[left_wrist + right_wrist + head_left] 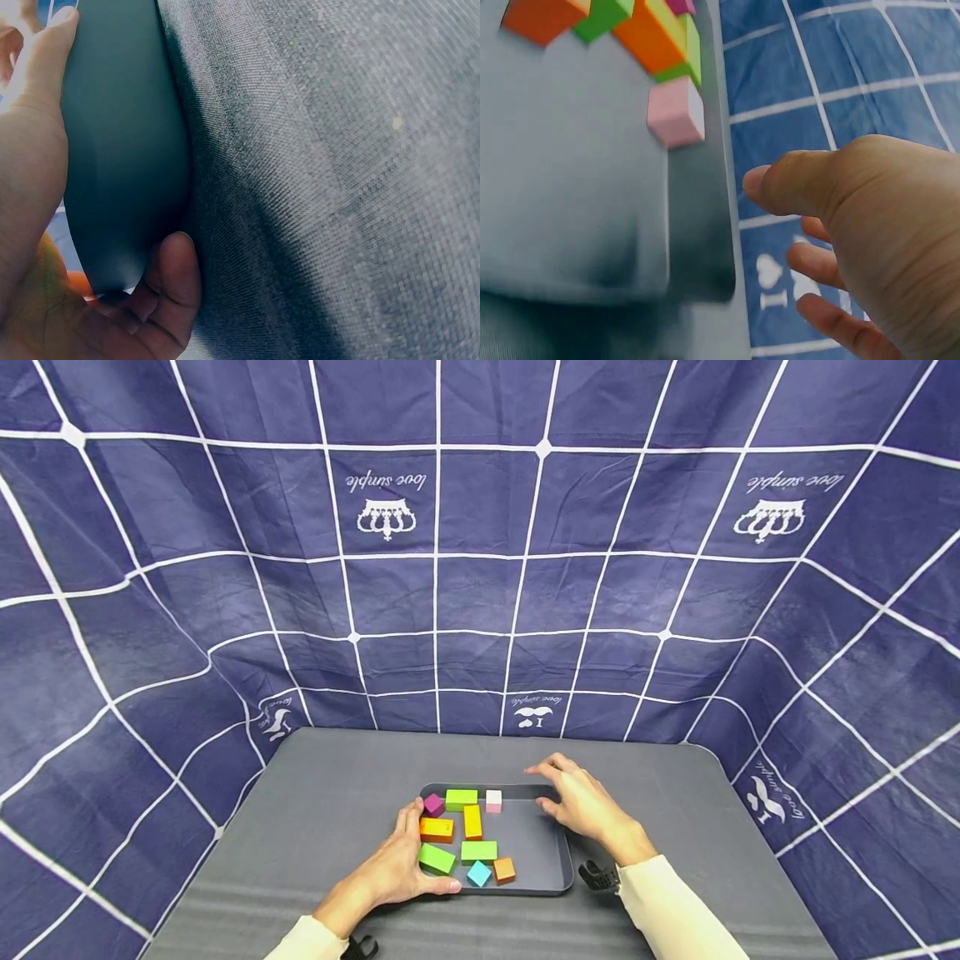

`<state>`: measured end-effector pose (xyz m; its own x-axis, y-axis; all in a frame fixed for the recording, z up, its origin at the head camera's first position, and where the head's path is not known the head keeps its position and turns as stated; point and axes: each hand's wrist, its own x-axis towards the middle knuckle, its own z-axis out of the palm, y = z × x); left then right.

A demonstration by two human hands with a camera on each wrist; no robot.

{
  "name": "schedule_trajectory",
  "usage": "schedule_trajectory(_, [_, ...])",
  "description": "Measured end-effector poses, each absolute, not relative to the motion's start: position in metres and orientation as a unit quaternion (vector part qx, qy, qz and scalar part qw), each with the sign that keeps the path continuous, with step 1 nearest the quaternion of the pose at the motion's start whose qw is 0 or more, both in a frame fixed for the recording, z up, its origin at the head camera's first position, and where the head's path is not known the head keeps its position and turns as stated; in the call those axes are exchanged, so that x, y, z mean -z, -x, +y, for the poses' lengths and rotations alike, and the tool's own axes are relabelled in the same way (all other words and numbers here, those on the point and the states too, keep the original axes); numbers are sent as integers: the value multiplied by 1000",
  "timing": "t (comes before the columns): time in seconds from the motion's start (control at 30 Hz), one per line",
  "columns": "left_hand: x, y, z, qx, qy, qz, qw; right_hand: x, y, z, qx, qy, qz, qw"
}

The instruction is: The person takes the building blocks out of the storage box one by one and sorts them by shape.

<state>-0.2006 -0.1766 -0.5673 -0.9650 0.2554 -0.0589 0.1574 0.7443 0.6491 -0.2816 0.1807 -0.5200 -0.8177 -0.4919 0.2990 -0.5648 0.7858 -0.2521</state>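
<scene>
A shallow dark grey tray (531,847) lies on the grey table, holding several coloured blocks mostly in its left half. My left hand (397,865) grips the tray's left end, thumb along the near rim and fingers at the left side. In the left wrist view, curled fingers (178,274) meet the tray's outer wall (127,135). At the tray's right end, my right hand (588,803) hovers by the far right corner with fingers spread and loosely bent, holding nothing. Nearest to it is a pink block (676,112) by the far wall.
Inside the tray are a purple block (433,805), a yellow block (472,822), an orange block (437,831), a blue block (478,873), a smaller orange block (504,870) and several green blocks (478,852). Blue cloth (480,593) with white lines hangs behind the table (300,827).
</scene>
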Motion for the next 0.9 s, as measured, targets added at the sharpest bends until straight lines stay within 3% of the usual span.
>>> schedule_trajectory(0.43, [564, 200, -175, -338, -105, 932, 73, 524, 285, 131, -152, -354, -922, 35])
schedule_trajectory(0.9, [567, 199, -174, -342, -113, 931, 62, 535, 294, 116, -152, -367, -918, -6])
